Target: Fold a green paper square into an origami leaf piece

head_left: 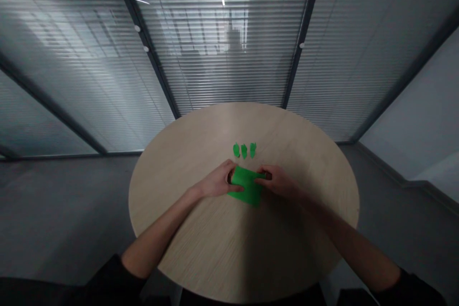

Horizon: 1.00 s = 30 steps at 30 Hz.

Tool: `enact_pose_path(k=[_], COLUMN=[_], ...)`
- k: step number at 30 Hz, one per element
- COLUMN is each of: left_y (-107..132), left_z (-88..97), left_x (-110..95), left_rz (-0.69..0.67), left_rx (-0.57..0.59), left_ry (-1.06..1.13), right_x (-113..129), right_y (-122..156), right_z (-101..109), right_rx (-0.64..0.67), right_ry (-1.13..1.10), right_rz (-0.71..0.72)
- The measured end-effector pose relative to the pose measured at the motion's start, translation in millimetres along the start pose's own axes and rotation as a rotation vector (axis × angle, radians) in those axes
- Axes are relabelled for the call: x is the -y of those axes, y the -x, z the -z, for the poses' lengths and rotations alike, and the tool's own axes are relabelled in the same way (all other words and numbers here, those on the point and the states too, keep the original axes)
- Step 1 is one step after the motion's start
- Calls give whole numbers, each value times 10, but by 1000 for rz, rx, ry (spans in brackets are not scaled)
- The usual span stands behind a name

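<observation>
On a round wooden table (287, 148), my left hand (217, 180) and my right hand (278, 180) both pinch a green sheet (248, 186) from opposite sides. Its material looks like paper, though I cannot tell for sure. The sheet seems folded or curled upward between my fingers, and its lower edge rests near the table. Just beyond my hands stand several small green folded shapes (244, 150) in a row, apart from the sheet and from both hands.
Glass partitions with slatted blinds (222, 48) rise behind the table, and a blurred shape shows through them. A grey floor (68, 210) surrounds the table. Dark sleeves cover my forearms near the bottom corners of the view.
</observation>
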<state>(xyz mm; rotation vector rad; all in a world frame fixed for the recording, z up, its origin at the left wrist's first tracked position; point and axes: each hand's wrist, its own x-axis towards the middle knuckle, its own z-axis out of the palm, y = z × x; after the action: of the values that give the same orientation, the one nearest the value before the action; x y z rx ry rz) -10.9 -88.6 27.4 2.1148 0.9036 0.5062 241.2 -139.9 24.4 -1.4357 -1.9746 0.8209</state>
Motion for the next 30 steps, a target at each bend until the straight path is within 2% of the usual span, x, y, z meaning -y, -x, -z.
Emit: enact_pose_path(k=[6,12,17,23,30], left_y=[10,-11,-2,13,32], left_z=[7,21,37,67,69], left_x=[26,37,26,59,115], left_rz=[36,37,53,82,145], left_rx=[40,15,4,30,79], left_ry=[193,279,325,357,364], right_x=[-40,-66,-55,-16,-86], right_y=[35,10,18,54,15], right_z=[-31,-90,-82,14,-18], right_rx=[44,50,52,150,97], right_ry=[-260,-418,-463,-435,-474], right_rz=[-128,-219,-246,-257,-304])
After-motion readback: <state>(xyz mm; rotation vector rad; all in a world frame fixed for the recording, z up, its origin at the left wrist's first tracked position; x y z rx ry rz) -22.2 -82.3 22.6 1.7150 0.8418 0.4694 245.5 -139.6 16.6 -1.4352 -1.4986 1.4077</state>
